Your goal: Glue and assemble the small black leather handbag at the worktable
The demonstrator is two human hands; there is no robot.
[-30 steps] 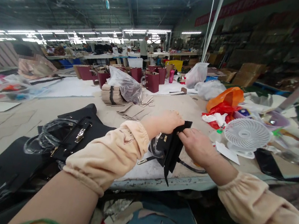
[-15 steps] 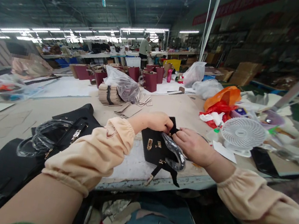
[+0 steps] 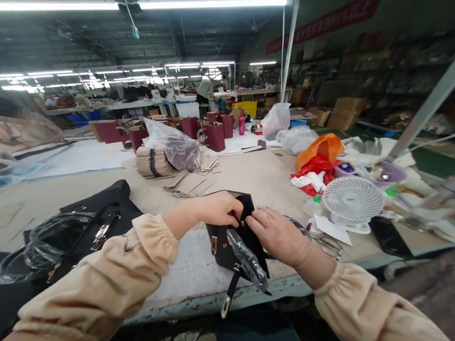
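While my left hand (image 3: 219,209) pinches the top of the black handbag (image 3: 219,252), my right hand (image 3: 278,235) sets bent fingertips at its upper right edge; whether these grip, I cannot tell. Bag by the near side of the table (image 3: 257,172), plastic-wrapped handle (image 3: 248,260) slanting across it. More black bags (image 3: 124,204) left; white fan (image 3: 353,200) right.
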